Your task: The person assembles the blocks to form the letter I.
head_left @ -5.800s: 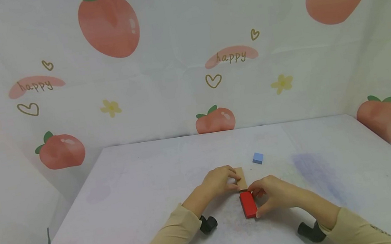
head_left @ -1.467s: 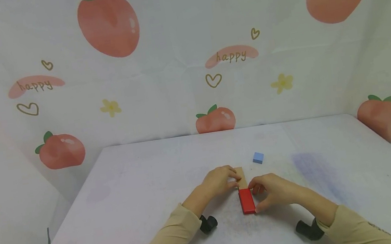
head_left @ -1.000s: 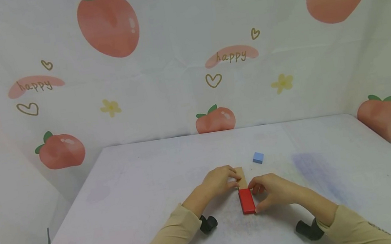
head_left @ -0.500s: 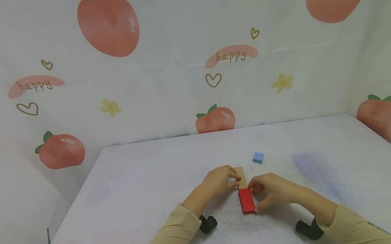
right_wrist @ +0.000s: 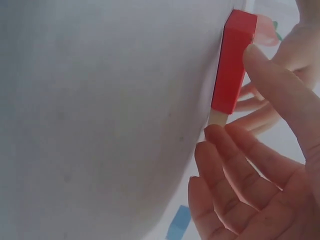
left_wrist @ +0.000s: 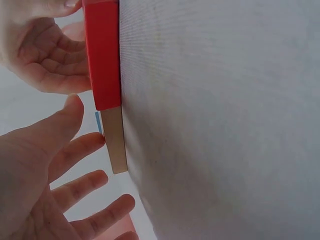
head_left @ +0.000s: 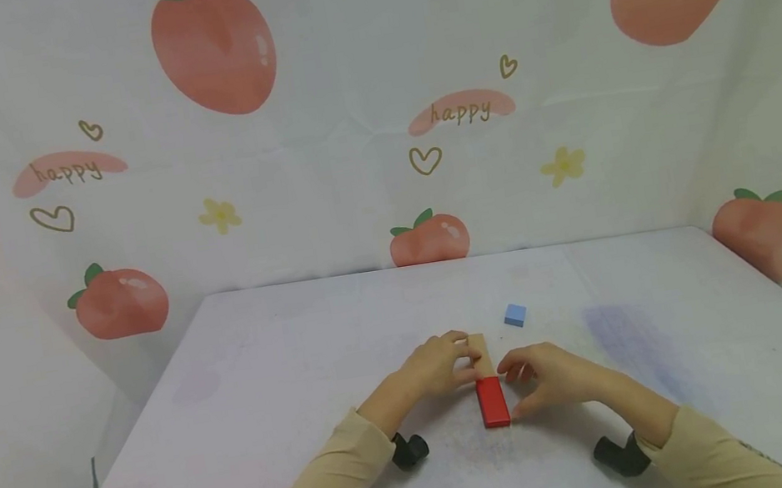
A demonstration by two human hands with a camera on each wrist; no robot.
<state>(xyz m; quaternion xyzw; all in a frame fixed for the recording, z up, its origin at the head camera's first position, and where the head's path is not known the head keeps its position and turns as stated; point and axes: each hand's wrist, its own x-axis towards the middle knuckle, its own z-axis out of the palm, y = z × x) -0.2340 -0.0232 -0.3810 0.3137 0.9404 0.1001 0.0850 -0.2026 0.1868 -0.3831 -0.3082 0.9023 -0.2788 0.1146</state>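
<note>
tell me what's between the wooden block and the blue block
Just bare, pale tabletop: the head view shows an open gap between the wooden block and the blue block.

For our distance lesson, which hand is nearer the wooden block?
Left: the left hand reaches over the wooden block from its left; the right hand is just off its right side.

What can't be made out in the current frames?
- Tan block: right wrist view, mostly hidden by the red block and right hand.
- Red block: left wrist view, far end cut off by top edge.
- Blue block: left wrist view, mostly behind tan block.
- Right sleeve print: head view, too small to read.
</note>
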